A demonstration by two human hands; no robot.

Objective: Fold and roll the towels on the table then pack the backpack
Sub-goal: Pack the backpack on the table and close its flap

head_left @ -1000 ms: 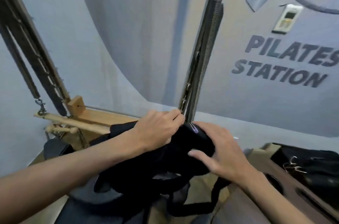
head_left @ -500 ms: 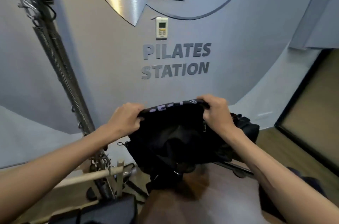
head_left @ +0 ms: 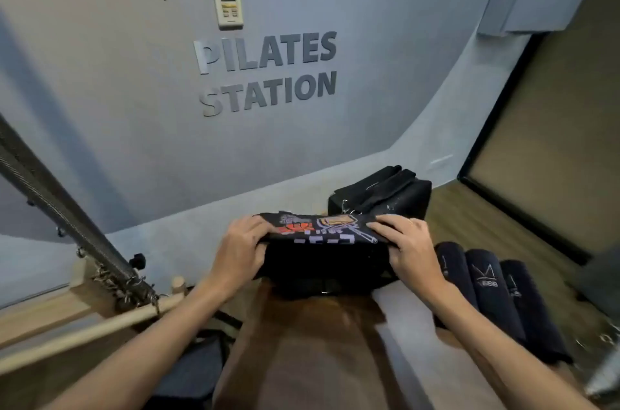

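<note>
Both hands hold the black backpack (head_left: 322,258) up in front of the person. The left hand (head_left: 240,250) grips its left top edge w/ fingers curled over the cloth. The right hand (head_left: 407,247) grips the right top edge the same way, fingers on top & thumb under. The bag sits between the 2 hands, just above the brown table (head_left: 312,352), maybe touching it at the bottom; can't tell for sure.

The top of the bag has a bright print w/ orange, yellow & white shapes. 3 dark rolled towels (head_left: 486,295) lie side by side on the table to the right, close to the right arm. They look rolled already, so I think the packing part is next.

Another black bag (head_left: 382,195) sits behind the backpack, near the wall. The wall says PILATES STATION & has a small white remote (head_left: 227,2) on it. A metal spring (head_left: 67,218) & a wooden bar (head_left: 87,329) are at the left.

The backpack looks soft & floppy, not heavy. It sags in the middle, so it won't stay open by itself. Best to hold it by the top edge near the opening, 1 hand each side, & pull it wide. The towel rolls look soft but firm, not slippery. Grab 1 around the middle so it doesn't unroll.
</note>
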